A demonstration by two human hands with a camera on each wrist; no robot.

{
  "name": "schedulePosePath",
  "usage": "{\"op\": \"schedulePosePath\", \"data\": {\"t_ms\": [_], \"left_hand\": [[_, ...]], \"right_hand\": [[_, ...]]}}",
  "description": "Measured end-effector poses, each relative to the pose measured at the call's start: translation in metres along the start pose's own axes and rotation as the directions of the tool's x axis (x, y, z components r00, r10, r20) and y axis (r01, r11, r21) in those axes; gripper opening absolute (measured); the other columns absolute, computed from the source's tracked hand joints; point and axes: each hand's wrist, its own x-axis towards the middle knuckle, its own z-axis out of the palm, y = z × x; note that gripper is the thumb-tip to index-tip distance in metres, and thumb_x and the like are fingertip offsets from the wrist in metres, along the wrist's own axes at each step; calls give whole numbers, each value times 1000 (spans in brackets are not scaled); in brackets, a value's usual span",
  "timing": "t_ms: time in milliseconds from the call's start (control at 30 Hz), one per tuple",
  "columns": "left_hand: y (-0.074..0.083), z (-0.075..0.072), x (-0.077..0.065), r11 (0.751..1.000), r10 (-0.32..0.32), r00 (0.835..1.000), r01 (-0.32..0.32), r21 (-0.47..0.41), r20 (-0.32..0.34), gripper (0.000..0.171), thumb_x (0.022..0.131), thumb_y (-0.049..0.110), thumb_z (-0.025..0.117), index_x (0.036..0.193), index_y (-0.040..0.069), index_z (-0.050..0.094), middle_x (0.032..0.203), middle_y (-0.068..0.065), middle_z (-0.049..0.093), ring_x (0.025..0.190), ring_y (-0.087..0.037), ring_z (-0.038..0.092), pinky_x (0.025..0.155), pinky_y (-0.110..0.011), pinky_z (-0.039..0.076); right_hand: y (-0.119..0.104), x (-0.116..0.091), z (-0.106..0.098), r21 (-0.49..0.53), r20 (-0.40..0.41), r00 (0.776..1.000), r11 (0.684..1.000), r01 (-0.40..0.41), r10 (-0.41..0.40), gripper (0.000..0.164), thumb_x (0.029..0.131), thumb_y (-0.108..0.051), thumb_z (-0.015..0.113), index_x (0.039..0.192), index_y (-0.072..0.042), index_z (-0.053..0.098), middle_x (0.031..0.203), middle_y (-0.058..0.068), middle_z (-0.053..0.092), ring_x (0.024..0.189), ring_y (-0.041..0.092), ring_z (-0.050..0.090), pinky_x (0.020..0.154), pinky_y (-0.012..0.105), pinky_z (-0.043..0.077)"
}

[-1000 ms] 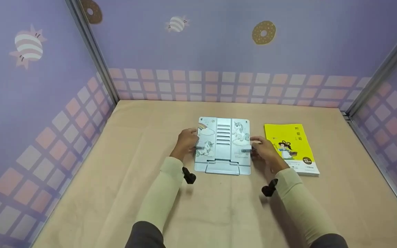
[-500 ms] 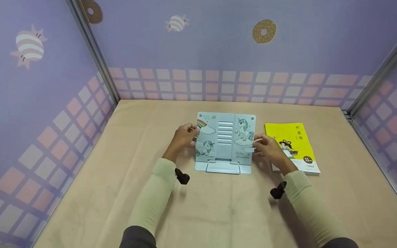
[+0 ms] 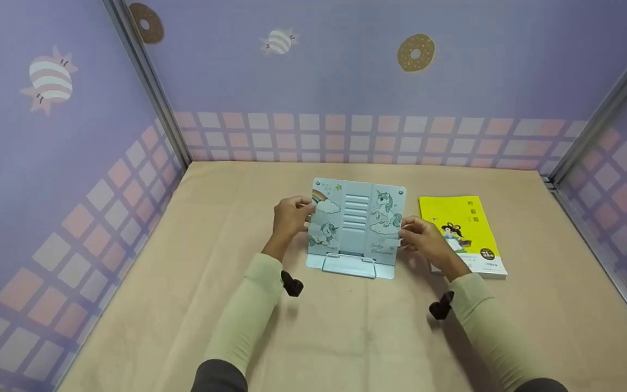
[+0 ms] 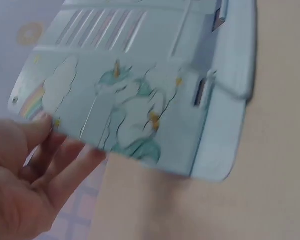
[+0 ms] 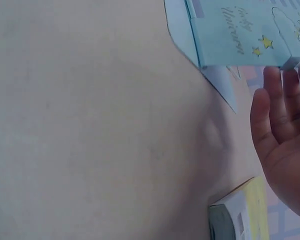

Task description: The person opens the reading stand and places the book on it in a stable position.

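Observation:
A pale blue metal book stand (image 3: 354,237) printed with unicorns, clouds and a rainbow is between my hands. Its panel leans back, raised from the base plate (image 5: 182,32), which sits low at the tablecloth. At its left edge my left hand (image 3: 290,215) pinches the panel, the thumb (image 4: 40,127) at the front and the other fingers reaching behind. My right hand (image 3: 425,239) holds the opposite edge by the small page clip (image 5: 292,61), with several fingers under the back. A wire ledge (image 3: 349,265) crosses the stand's bottom front.
A yellow and white book (image 3: 463,218) with a cartoon figure lies flat right of the stand, partly behind my right hand and wrist. A beige cloth (image 3: 226,218) covers the table. Purple patterned walls (image 3: 346,81) with metal corner posts enclose the back and sides.
The stand's panel has gone from lying nearly flat to a raised, leaning position. Both hands have risen with its edges, and the right hand has shifted slightly right. The book has stayed put.

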Motion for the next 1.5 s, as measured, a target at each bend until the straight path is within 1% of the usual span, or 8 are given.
{"op": "schedulePosePath", "data": {"t_ms": [167, 500, 667, 900, 1100, 1267, 1400, 1500], "left_hand": [[18, 13, 4, 983, 90, 988, -68, 169, -126, 19, 90, 27, 61, 97, 17, 75, 95, -2, 73, 86, -18, 67, 73, -33, 54], [58, 23, 9, 992, -8, 992, -8, 128, 122, 65, 91, 65, 40, 121, 8, 50, 122, -13, 55, 110, -27, 56, 87, -40, 52], [71, 31, 15, 998, -22, 988, 13, 58, 151, 71, 89, 65, 44, 122, 2, 42, 124, -16, 46, 114, -29, 49, 98, -43, 46], [79, 42, 22, 999, -30, 994, 27, 29, 103, 50, 88, 48, 55, 115, 6, 57, 120, -10, 59, 107, -24, 56, 89, -38, 52], [82, 53, 27, 996, 65, 998, -67, 67, 28, 28, 86, 38, 56, 99, 14, 65, 103, -1, 63, 93, -16, 55, 71, -28, 49], [82, 58, 33, 981, 164, 985, -168, 100, 51, 22, 87, 32, 54, 69, 19, 53, 74, 3, 49, 69, -13, 43, 58, -25, 36], [79, 54, 36, 984, 167, 981, -172, 45, 101, 25, 90, 30, 52, 97, 18, 73, 91, 1, 66, 69, -10, 47, 57, -22, 39], [80, 49, 37, 988, 156, 979, -156, -17, 129, 41, 91, 31, 53, 131, 23, 59, 125, -2, 64, 83, -12, 56, 62, -23, 46]], "right_hand": [[3, -5, -3, 53, 67, 998, 999, -12, 8, 28, 92, -19, 63, 116, -6, 56, 109, 4, 66, 88, 22, 68, 85, 43, 55], [2, -14, 14, 140, 264, 962, 990, 30, -67, 51, 87, -17, 70, 134, -10, 53, 123, 13, 61, 99, 28, 67, 86, 41, 55], [-3, -18, 35, 141, 317, 942, 988, 65, -107, 62, 84, -12, 71, 141, -15, 47, 131, 15, 56, 112, 30, 62, 87, 41, 55], [-8, -22, 63, 141, 330, 931, 983, 114, -155, 67, 83, -7, 71, 142, -14, 41, 131, 20, 54, 112, 33, 60, 84, 45, 55], [-10, -24, 85, 172, 330, 931, 980, 102, -155, 69, 84, -12, 71, 144, -22, 39, 136, 14, 53, 119, 36, 55, 87, 43, 55], [-13, -26, 99, 226, 393, 898, 968, 113, -196, 49, 92, -10, 62, 137, -9, 44, 132, 18, 52, 117, 37, 59, 92, 44, 53], [-20, -27, 102, 222, 469, 855, 966, 129, -222, 43, 95, -8, 55, 137, -5, 44, 136, 21, 49, 119, 39, 58, 94, 46, 51], [-25, -26, 95, 115, 465, 866, 983, 145, -183, 44, 95, -9, 53, 139, -5, 44, 139, 22, 48, 117, 39, 59, 92, 47, 52]]}}
